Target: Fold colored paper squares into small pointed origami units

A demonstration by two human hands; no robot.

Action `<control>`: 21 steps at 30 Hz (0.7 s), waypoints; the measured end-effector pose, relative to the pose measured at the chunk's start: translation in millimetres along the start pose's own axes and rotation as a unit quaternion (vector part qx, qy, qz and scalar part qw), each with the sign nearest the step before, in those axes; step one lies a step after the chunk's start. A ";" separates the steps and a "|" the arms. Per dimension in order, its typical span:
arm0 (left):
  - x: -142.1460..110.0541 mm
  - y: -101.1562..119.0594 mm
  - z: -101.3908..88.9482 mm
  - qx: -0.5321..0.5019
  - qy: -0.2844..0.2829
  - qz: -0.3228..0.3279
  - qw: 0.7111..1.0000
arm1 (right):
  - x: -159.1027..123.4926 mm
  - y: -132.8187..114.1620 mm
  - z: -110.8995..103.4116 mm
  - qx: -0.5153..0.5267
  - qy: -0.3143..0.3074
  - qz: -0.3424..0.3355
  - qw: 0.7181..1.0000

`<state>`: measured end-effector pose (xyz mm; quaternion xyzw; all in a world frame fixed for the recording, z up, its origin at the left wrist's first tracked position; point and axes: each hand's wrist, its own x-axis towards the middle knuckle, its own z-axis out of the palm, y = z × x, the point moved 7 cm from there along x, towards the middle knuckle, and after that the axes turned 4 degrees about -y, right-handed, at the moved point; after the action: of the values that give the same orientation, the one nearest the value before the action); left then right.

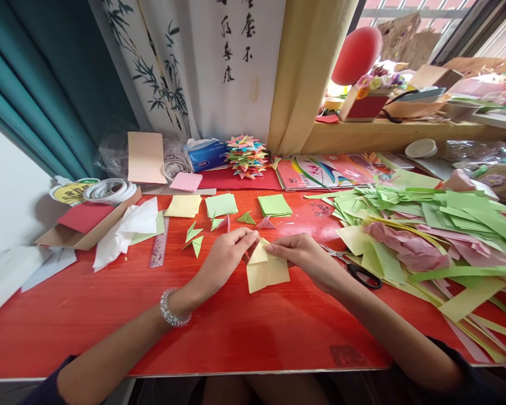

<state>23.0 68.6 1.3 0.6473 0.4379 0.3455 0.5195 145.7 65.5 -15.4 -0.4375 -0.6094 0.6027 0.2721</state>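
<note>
Between my hands is a small yellow sheet of paper (pixel 269 274), partly folded, with a folded flap standing at its top. My left hand (pixel 231 253) pinches the upper left edge, and a clear beaded bracelet circles that wrist. Thumb and fingers of my right hand (pixel 301 253) close on the flap from the other side. Just beyond lie small folded paper pieces, among them a green one (pixel 247 217) and a pink one (pixel 266 223). Behind them sit square stacks of yellow paper (pixel 183 206), pale green paper (pixel 221 205) and brighter green paper (pixel 275 206).
Scissors (pixel 362 275) with black handles lie beside my right forearm. A heap of paper strips (pixel 459 225) covers the right side of the red table (pixel 219 343). To the left are a ruler (pixel 159 244) and an open cardboard box (pixel 63 241). A multicoloured folded-paper model (pixel 247 157) stands at the back.
</note>
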 end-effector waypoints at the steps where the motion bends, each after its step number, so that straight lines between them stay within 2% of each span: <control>1: 0.6 0.2 0.2 0.012 -0.001 0.001 1.000 | 0.3 0.3 0.1 -0.008 -0.001 -0.001 1.000; 6: -0.7 3.7 0.3 0.082 0.011 0.029 0.996 | 0.0 0.1 1.3 -0.066 -0.014 -0.013 0.998; 12: -4.6 -0.1 0.2 0.067 0.027 0.012 0.997 | -2.1 -4.5 4.9 -0.087 -0.044 -0.025 0.995; 18: 0.5 -2.8 1.9 0.003 -0.013 -0.005 1.000 | -0.9 -3.2 0.3 -0.076 -0.018 -0.012 0.997; 21: 3.1 -1.6 0.1 0.019 -0.036 -0.015 0.999 | 1.3 1.5 -3.3 -0.072 0.001 -0.005 0.997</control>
<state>24.0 71.5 -0.3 0.6624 0.4349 0.3057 0.5278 148.3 68.0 -16.7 -0.4540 -0.6529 0.5553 0.2433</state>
